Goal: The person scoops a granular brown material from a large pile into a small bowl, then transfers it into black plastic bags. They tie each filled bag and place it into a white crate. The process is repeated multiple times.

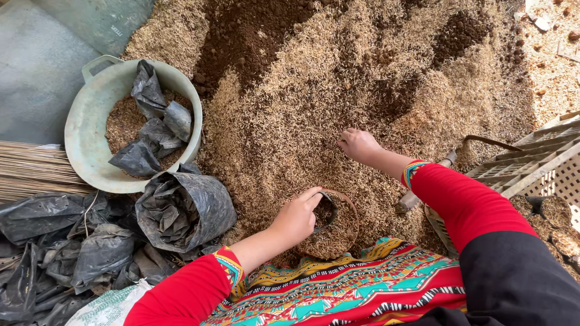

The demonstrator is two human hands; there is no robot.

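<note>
Your left hand [297, 218] grips the small bag [331, 224] rim; keep it open (mouth upward) while your right hand [357, 145], fingers curled, scoops husk mix [290, 121].

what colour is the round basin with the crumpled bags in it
Pale green basin, seen in the head view; the crumpled bags inside are dark grey-black plastic.
</note>
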